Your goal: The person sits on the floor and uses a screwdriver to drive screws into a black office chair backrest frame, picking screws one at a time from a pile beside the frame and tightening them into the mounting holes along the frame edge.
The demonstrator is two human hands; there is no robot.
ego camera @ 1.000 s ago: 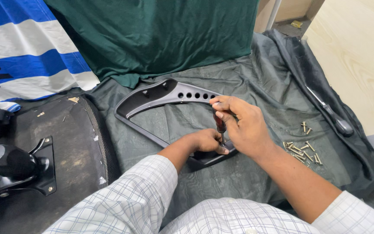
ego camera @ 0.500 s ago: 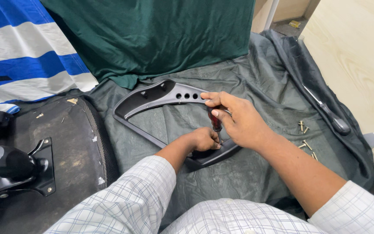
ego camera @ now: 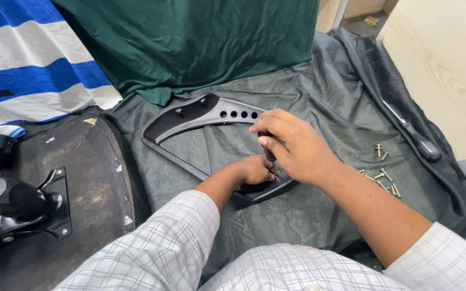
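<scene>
From the head camera I look down on a black plastic armrest frame [ego camera: 190, 121], a rounded triangular loop with a row of small round holes along its upper bar and a broader, padded-looking section at its lower corner. It lies flat on a dark grey cloth [ego camera: 308, 97] spread over the floor, just in front of my knees.

My left hand [ego camera: 254, 170] is curled closed on the lower corner of the frame, pinning it down. My right hand [ego camera: 292, 145] is wrapped shut around the dark handle of a screwdriver [ego camera: 269, 153] that stands upright against that same corner; the tip is hidden between my hands, so I cannot say for certain what it meets.

To the right on the cloth lies a scatter of brass-coloured screws [ego camera: 381, 175], well apart from the frame, and beyond them a second long tool with a black handle [ego camera: 419, 143].

At the left sits a black chair seat base [ego camera: 82, 178], upside down, with its metal mechanism [ego camera: 12, 205]. Behind the frame are a green fabric [ego camera: 190, 43] and a blue and white striped cloth [ego camera: 28, 64].
</scene>
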